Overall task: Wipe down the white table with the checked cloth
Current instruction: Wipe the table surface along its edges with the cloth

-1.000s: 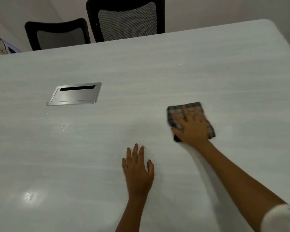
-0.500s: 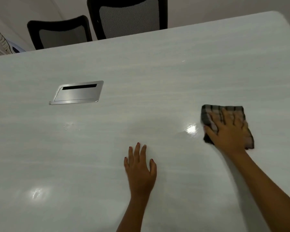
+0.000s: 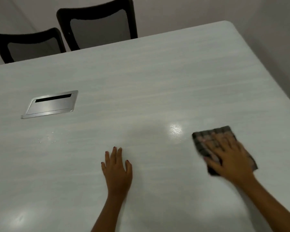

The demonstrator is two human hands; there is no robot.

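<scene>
Left hand lies flat on the white table, fingers straight and slightly spread, nearer than the silver cable hatch and to its right. Further right of the hatch, the right hand presses open-palmed on the folded checked cloth — both blurred. Water specks sit just before the hatch — two black mesh chairs beyond it.

We see a table with a smooth, glossy white top, faintly streaked like pale wood grain, and bright glints of light on it. The cloth is woven fabric, soft and matt, in a dark check. The hatch is brushed metal with a dull sheen. The tall chair and the low chair have matt black frames and grey mesh backs.
</scene>
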